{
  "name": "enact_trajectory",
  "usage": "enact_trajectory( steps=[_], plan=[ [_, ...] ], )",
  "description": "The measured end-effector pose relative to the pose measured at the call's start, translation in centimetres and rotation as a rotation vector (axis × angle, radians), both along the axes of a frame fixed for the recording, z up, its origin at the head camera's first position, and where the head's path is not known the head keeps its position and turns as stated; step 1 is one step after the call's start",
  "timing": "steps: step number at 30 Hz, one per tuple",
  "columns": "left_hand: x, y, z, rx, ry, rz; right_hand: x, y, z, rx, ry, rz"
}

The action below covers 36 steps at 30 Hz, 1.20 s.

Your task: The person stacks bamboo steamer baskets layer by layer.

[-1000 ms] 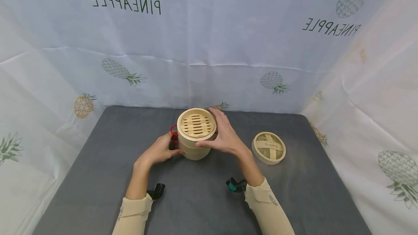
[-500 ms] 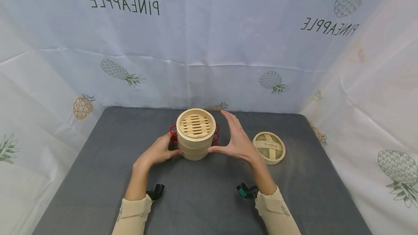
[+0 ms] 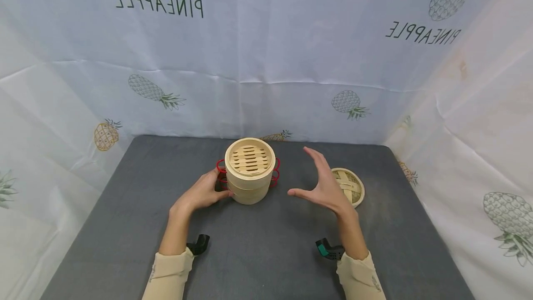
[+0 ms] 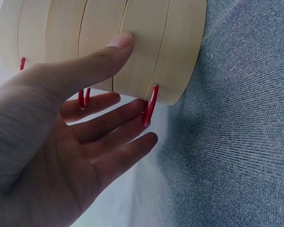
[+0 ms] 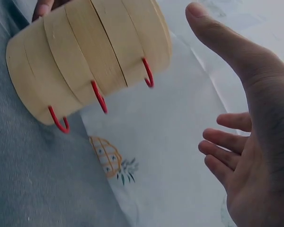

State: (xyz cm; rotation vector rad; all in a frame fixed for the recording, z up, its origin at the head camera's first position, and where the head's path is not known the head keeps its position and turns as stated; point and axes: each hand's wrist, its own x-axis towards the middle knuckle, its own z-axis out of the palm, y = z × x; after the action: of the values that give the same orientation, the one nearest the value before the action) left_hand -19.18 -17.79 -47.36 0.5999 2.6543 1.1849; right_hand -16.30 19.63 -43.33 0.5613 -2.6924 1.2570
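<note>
A stack of round bamboo steamer baskets (image 3: 248,170) stands upright on the grey table, its slatted top tier uncovered. Red loops stick out from both sides. My left hand (image 3: 204,191) is at the stack's left side; in the left wrist view its thumb (image 4: 111,54) lies along the wall, and the loosely extended fingers (image 4: 116,120) are beside the red loops. Apart from the stack, my right hand (image 3: 326,189) is held with thumb and fingers spread and nothing between them. Behind it lies the woven steamer lid (image 3: 351,184), partly hidden by that hand.
The dark grey table (image 3: 258,253) ends at a pale pineapple-print cloth (image 3: 266,59) behind and at the sides. Black wrist devices (image 3: 199,245) show below both hands.
My right hand has let go of the steamer stack and moved right, now overlapping the lid in view. My left hand and the stack have stayed in place.
</note>
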Motion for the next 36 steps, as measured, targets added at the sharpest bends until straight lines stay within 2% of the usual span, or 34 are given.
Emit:
enact_trajectory(
  steps=[10, 19, 23, 36],
  plan=[
    [-0.1, 0.1, -0.1, -0.006, -0.001, -0.004, 0.7, 2.6, -0.7, 0.006, 0.014, -0.030],
    [0.0, 0.3, -0.1, -0.019, 0.000, 0.003, 0.3, 5.3, -1.9, -0.003, 0.053, -0.009],
    [0.0, 0.5, -0.1, -0.014, 0.005, 0.002, 0.1, 6.9, -2.6, 0.005, 0.087, -0.040],
    [0.0, 0.3, -0.2, -0.006, -0.003, 0.001, 0.0, 11.0, -4.4, -0.010, 0.043, -0.080]
  ],
)
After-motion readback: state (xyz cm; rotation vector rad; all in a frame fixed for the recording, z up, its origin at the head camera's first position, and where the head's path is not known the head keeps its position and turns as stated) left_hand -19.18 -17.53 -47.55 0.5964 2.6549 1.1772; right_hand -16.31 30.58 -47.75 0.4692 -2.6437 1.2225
